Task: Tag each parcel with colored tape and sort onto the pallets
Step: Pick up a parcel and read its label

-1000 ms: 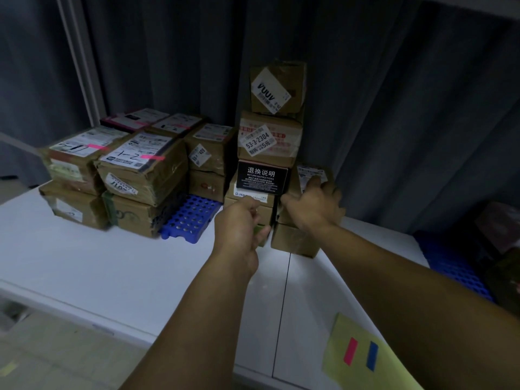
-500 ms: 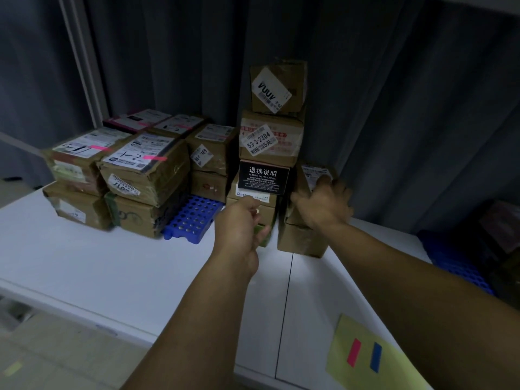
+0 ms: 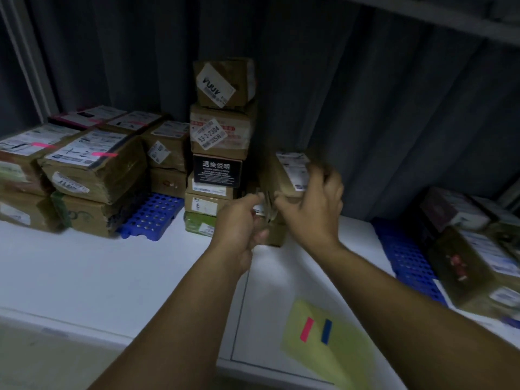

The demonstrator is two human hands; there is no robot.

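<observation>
White table [image 3: 112,277]: r. hand [image 3: 312,209] gripping parcel [image 3: 287,175]

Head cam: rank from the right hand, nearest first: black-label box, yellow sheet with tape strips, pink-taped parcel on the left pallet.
From the right hand:
1. black-label box, just left, in the centre stack.
2. yellow sheet, below, at the table's front.
3. pink-taped parcel, far left.

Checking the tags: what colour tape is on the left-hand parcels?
Pink tape on the parcels, seen in the head view.
</observation>
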